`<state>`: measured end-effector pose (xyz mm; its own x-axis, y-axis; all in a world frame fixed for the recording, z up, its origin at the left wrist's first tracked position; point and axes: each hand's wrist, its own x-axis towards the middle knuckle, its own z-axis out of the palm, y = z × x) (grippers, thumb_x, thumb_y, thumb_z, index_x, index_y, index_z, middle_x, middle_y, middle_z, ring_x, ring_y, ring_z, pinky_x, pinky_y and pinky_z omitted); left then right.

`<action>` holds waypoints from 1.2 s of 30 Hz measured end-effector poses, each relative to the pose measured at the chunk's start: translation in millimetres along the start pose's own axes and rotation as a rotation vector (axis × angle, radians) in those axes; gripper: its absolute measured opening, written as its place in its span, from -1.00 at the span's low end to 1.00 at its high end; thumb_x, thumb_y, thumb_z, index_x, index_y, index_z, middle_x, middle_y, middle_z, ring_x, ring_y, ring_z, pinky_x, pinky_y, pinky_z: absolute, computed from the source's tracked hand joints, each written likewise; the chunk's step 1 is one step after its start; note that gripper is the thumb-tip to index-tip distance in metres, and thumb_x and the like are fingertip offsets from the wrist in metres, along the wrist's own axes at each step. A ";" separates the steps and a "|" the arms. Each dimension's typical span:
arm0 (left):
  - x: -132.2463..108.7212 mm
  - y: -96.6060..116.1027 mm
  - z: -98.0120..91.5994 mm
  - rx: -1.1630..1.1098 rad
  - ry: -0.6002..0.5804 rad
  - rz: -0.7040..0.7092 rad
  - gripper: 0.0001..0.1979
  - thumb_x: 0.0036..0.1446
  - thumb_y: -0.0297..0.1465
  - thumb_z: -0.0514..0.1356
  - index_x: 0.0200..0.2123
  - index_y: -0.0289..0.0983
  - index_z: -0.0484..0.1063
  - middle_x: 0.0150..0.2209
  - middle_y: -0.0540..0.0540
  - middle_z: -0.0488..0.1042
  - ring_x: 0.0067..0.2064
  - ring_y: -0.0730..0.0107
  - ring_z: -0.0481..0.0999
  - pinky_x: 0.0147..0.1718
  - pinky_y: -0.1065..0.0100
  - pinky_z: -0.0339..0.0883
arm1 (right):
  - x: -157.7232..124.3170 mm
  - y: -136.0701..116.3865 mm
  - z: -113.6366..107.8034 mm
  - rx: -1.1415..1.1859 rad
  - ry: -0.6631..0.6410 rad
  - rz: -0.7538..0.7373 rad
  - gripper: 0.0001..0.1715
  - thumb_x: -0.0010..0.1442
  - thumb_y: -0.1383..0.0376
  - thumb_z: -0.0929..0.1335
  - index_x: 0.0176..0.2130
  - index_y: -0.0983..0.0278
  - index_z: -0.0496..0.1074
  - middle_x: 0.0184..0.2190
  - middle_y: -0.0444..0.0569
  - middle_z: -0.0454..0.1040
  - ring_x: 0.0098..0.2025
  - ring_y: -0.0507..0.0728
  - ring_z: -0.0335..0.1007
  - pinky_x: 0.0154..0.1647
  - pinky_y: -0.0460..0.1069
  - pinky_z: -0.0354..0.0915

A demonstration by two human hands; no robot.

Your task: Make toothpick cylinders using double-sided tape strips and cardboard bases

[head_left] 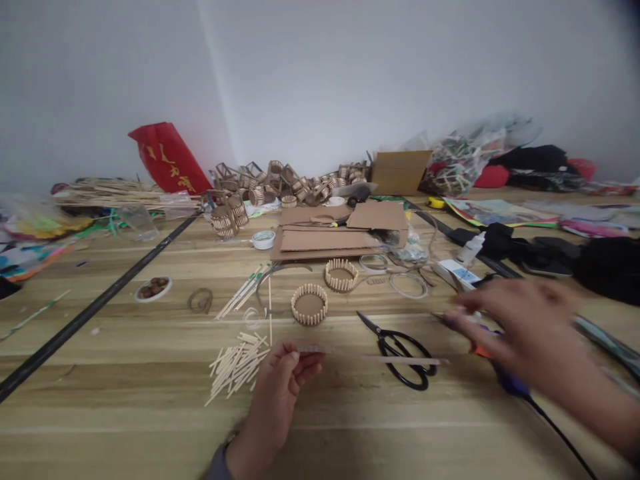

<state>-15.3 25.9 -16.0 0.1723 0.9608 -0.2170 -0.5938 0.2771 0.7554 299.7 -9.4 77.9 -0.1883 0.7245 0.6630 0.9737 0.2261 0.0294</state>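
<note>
Near the bottom middle, my left hand (285,380) pinches the end of a thin narrow strip (400,360) that stretches right across black-handled scissors (405,353). My right hand (510,327), smeared by motion, is over a purple and orange tool (507,377) with a black cord; whether it grips the tool is unclear. Beyond my left hand stand two round cardboard pieces ringed with short sticks, a nearer one (309,305) and a farther one (341,275). A pile of small wooden sticks (237,365) lies left of my left hand.
Cardboard sheets (325,241) lie mid-table, with many small stick-ringed items (300,187) by the wall. A white dish of brown balls (153,289) sits at left. On the right are a glue bottle (471,248), a white box (456,275) and black cloth (607,267).
</note>
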 end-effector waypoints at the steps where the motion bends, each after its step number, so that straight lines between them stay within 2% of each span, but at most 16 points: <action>1: -0.1 0.7 0.4 0.001 -0.004 0.004 -0.77 -0.08 -0.35 0.37 -0.42 -0.29 0.38 -0.35 -0.15 0.63 -0.23 0.19 0.63 -0.26 0.29 0.48 | 2.6 -25.2 14.7 0.069 0.002 -0.067 -0.62 0.30 0.03 0.25 -0.36 0.17 0.47 -0.43 -0.05 0.52 -0.29 0.18 0.41 -0.08 0.20 0.15; 4: -0.7 4.6 3.2 -0.003 -0.007 0.020 -0.79 -0.08 -0.36 0.36 -0.41 -0.30 0.40 -0.34 -0.14 0.63 -0.23 0.22 0.63 -0.25 0.32 0.47 | 2.9 -92.8 50.8 0.300 0.051 -0.193 -0.78 0.29 0.16 0.28 -0.31 0.16 0.46 -0.38 -0.09 0.55 -0.23 0.15 0.40 0.00 0.15 0.02; 7: -1.3 7.8 5.6 -0.011 -0.001 0.035 -0.80 -0.08 -0.36 0.35 -0.41 -0.31 0.42 -0.35 -0.14 0.63 -0.26 0.25 0.63 -0.25 0.34 0.46 | -1.1 -122.2 72.2 0.351 0.050 -0.212 -0.86 0.26 0.20 0.32 -0.32 0.17 0.45 -0.40 -0.12 0.53 -0.22 0.14 0.36 0.05 0.13 -0.05; 14: -3.2 7.8 7.7 -0.018 -0.005 0.039 -0.78 -0.06 -0.33 0.34 -0.42 -0.29 0.37 -0.34 -0.17 0.63 -0.25 0.22 0.62 -0.24 0.29 0.45 | 5.1 -116.1 85.3 0.341 -0.025 -0.232 -0.83 0.26 0.32 0.29 -0.34 0.17 0.45 -0.40 -0.10 0.53 -0.20 0.16 0.37 0.04 0.14 -0.03; 16: -3.2 8.7 8.6 -0.033 0.015 0.047 -0.73 -0.07 -0.29 0.36 -0.41 -0.27 0.33 -0.33 -0.18 0.63 -0.26 0.23 0.62 -0.25 0.29 0.44 | 12.9 -115.0 84.5 0.335 -0.102 -0.230 -0.84 0.22 0.36 0.28 -0.36 0.21 0.43 -0.37 -0.05 0.51 -0.21 0.18 0.38 0.00 0.14 0.05; 19: -1.1 10.0 8.3 -0.045 0.091 0.089 -0.67 -0.07 -0.25 0.36 -0.36 -0.26 0.30 -0.34 -0.14 0.62 -0.33 0.31 0.61 -0.30 0.33 0.43 | 33.1 -113.7 81.7 0.423 -0.346 -0.156 -0.85 0.14 0.43 0.26 -0.41 0.25 0.38 -0.26 0.04 0.49 -0.23 0.17 0.40 -0.17 0.05 0.21; 21: 1.4 9.6 7.0 -0.043 0.155 0.112 -0.67 -0.10 -0.27 0.37 -0.36 -0.25 0.29 -0.40 -0.09 0.60 -0.38 0.36 0.58 -0.34 0.36 0.42 | 51.5 -113.7 80.9 0.527 -0.550 -0.121 -0.85 0.09 0.46 0.26 -0.47 0.25 0.31 -0.26 0.03 0.47 -0.27 0.13 0.39 -0.28 -0.02 0.22; 24: 4.7 7.6 5.0 -0.042 0.225 0.108 -0.68 -0.16 -0.31 0.36 -0.38 -0.26 0.29 -0.48 -0.04 0.57 -0.43 0.41 0.55 -0.38 0.39 0.40 | 80.5 -115.8 86.3 0.576 -0.916 -0.187 -0.81 0.06 0.45 0.24 -0.54 0.25 0.24 -0.46 -0.10 0.37 -0.41 0.05 0.27 -0.41 -0.08 0.13; 27: 6.5 6.2 4.1 -0.046 0.252 0.099 -0.70 -0.20 -0.34 0.35 -0.41 -0.26 0.30 -0.52 -0.01 0.54 -0.46 0.43 0.52 -0.41 0.41 0.38 | 103.7 -118.3 99.6 0.593 -1.095 -0.257 -0.78 0.03 0.43 0.26 -0.60 0.27 0.21 -0.60 -0.21 0.22 -0.52 -0.01 0.12 -0.50 -0.10 0.03; 32: 9.5 5.8 2.3 -0.060 0.271 0.094 -0.73 -0.23 -0.37 0.33 -0.43 -0.26 0.31 -0.54 0.01 0.50 -0.48 0.45 0.49 -0.41 0.41 0.36 | 121.7 -116.4 114.5 0.644 -1.220 -0.343 -0.81 -0.02 0.40 0.27 -0.62 0.28 0.24 -0.64 -0.24 0.17 -0.55 -0.03 0.08 -0.52 -0.12 0.02; 36: 9.8 2.9 0.5 -0.062 0.232 0.093 -0.76 -0.19 -0.38 0.32 -0.44 -0.26 0.33 -0.52 0.01 0.49 -0.45 0.43 0.50 -0.37 0.38 0.37 | 130.4 -96.9 106.5 0.715 -1.161 -0.336 -0.89 0.00 0.35 0.27 -0.54 0.28 0.30 -0.57 -0.22 0.24 -0.50 -0.02 0.12 -0.47 -0.11 0.08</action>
<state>-14.9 36.2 -15.7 -0.0660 0.9548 -0.2899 -0.6472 0.1802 0.7407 167.1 132.5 81.8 -0.7353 0.6089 -0.2977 0.6525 0.5171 -0.5540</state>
